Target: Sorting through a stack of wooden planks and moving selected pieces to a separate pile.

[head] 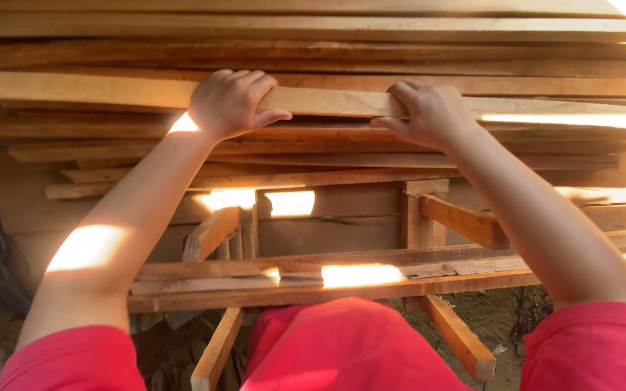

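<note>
- Stacked rough planks fill the head view from edge to edge, with patches of sunlight across them; dirt ground shows below.
- Left hand is clamped on the pale plank lying near the top of the stack, fingers curled over its far edge, thumb beneath; right hand grips the same plank a little apart from the left, fingers over the top.
- Red sleeves and red clothing sit at the bottom; short wooden offcuts lean beneath the stack.
</note>
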